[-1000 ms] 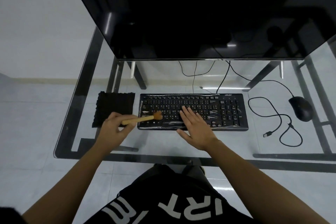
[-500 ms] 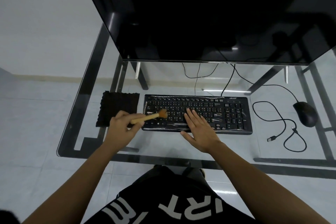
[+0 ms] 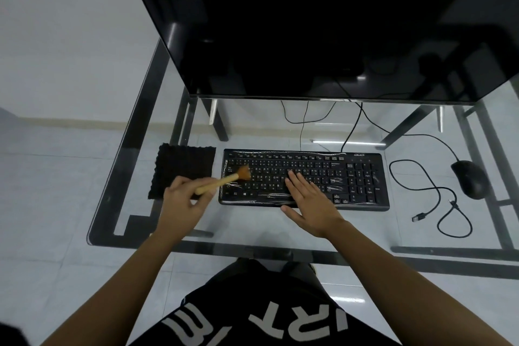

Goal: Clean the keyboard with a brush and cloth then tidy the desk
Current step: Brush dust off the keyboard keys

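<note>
1. Brushing step in hand: left hand [image 3: 182, 199] grips brush [image 3: 224, 180], bristles on keyboard [image 3: 304, 180] left keys.
2. Right hand [image 3: 309, 202] lies flat, fingers straight, steadying the keys.
3. Next move likely calls for sweeping rightward; cloth [image 3: 182, 168] waits beside keyboard.

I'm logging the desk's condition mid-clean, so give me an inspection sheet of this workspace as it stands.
Surface: glass desk, dark frame beneath.
Job's things: keyboard under wrinkled clear film; brush bristles on its left keys; black cloth flat to the left of it.
Clutter: mouse at right.
Grips: left hand holds the brush handle; right hand flat on the keys, fingers straight.
Cables: mouse cable looped loose, plug lying free on the glass; others run back under the monitor.
Surroundings: pale tiled floor.
</note>
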